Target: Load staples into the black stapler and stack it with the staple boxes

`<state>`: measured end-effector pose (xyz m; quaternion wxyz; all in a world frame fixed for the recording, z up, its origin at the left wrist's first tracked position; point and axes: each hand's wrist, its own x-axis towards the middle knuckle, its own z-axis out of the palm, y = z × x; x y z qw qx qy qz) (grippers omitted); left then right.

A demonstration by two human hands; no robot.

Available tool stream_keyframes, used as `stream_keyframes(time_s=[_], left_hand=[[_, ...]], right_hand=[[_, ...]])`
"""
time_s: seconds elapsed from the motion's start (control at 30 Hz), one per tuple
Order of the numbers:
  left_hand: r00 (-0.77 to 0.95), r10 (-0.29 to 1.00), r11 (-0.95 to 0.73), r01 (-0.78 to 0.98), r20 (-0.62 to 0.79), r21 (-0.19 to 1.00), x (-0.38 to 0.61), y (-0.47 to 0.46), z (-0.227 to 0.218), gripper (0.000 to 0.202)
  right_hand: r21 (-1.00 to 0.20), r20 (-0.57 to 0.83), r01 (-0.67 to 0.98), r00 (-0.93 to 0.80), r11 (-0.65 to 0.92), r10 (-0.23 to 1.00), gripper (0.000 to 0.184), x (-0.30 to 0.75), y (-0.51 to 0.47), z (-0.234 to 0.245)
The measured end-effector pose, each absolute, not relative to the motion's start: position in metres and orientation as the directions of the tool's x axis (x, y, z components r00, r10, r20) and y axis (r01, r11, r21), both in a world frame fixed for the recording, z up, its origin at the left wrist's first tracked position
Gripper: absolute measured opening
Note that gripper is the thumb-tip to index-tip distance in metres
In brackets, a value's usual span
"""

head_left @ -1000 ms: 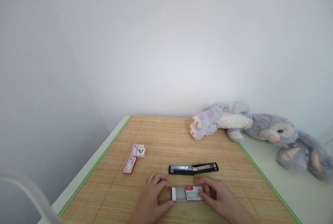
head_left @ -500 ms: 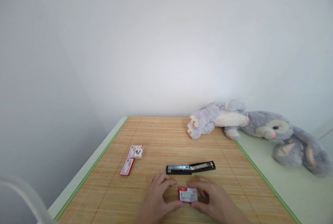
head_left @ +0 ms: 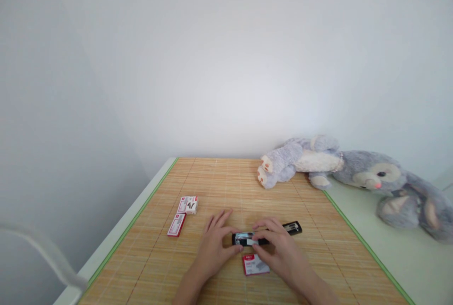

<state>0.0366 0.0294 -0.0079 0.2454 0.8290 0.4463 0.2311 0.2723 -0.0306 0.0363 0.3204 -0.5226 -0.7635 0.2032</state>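
Observation:
An opened-out black stapler (head_left: pixel 239 241) lies across the mat, its metal staple channel facing up on the left part. My left hand (head_left: pixel 215 243) has thumb and forefinger on either side of the stapler's left end, the other fingers stretched out. Over the stapler's middle, my right hand (head_left: pixel 278 243) pinches a small silver-grey strip of staples (head_left: pixel 252 242) between thumb and fingers, close above the channel. Whether the strip touches the channel I cannot tell. Just below lies a red and white staple box (head_left: pixel 255 265), partly under my right hand.
Two more red and white boxes lie to the left: a small flat box (head_left: pixel 176 224) and a box with a stapler picture (head_left: pixel 188 205). A grey plush rabbit (head_left: pixel 318 161) lies along the back right. The bamboo mat (head_left: pixel 219 177) has green edges. A pale curved bar (head_left: pixel 46 253) is at lower left.
Both hands have left the staple box and moved up to the stapler. My right hand now holds the staple strip; my left has reached the stapler's left end.

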Motion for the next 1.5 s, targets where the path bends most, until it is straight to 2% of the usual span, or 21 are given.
stream_keyframes(time_s=[0.27, 0.7, 0.83, 0.97, 1.17, 1.27, 1.37, 1.4, 1.43, 1.5], left_hand=[[0.491, 0.867, -0.423, 0.638, 0.084, 0.644, 0.041, 0.018, -0.005, 0.040], [0.481, 0.872, -0.416, 0.630, 0.090, 0.656, 0.040, 0.019, -0.003, 0.040], [0.479, 0.873, -0.414, 0.626, 0.093, 0.661, 0.040, 0.019, -0.003, 0.041], [0.471, 0.877, -0.408, 0.630, 0.093, 0.661, 0.040, 0.018, -0.003, 0.042], [0.474, 0.875, -0.416, 0.631, 0.098, 0.655, 0.040, 0.018, -0.003, 0.038], [0.461, 0.882, -0.410, 0.641, 0.103, 0.649, 0.040, 0.017, -0.004, 0.038], [0.452, 0.886, -0.404, 0.645, 0.102, 0.649, 0.041, 0.017, -0.004, 0.037], [0.452, 0.886, -0.403, 0.643, 0.102, 0.652, 0.041, 0.016, -0.003, 0.036], [0.453, 0.886, -0.403, 0.640, 0.102, 0.654, 0.042, 0.016, -0.003, 0.035], [0.454, 0.885, -0.402, 0.633, 0.103, 0.662, 0.042, 0.016, -0.002, 0.033]], right_hand=[[-0.615, 0.243, 0.683, -0.310, 0.393, 0.919, 0.011, 0.277, -0.017, 0.032], [-0.597, 0.208, 0.701, -0.335, 0.390, 0.919, 0.014, 0.281, -0.014, 0.029], [-0.572, 0.180, 0.743, -0.300, 0.348, 0.937, 0.004, 0.292, -0.014, 0.036], [-0.532, 0.140, 0.769, -0.333, 0.354, 0.933, 0.002, 0.288, -0.019, 0.039], [-0.533, 0.130, 0.759, -0.363, 0.374, 0.923, 0.016, 0.276, -0.028, 0.047], [-0.504, 0.117, 0.801, -0.308, 0.323, 0.944, 0.031, 0.308, -0.032, 0.048], [-0.491, 0.029, 0.858, -0.157, 0.151, 0.987, 0.057, 0.358, -0.035, 0.045], [-0.512, -0.038, 0.855, -0.116, 0.081, 0.992, 0.057, 0.373, -0.036, 0.044], [-0.561, -0.098, 0.827, -0.114, 0.040, 0.989, 0.049, 0.385, -0.037, 0.043], [-0.704, -0.165, 0.710, -0.167, 0.003, 0.972, 0.040, 0.398, -0.037, 0.043]])
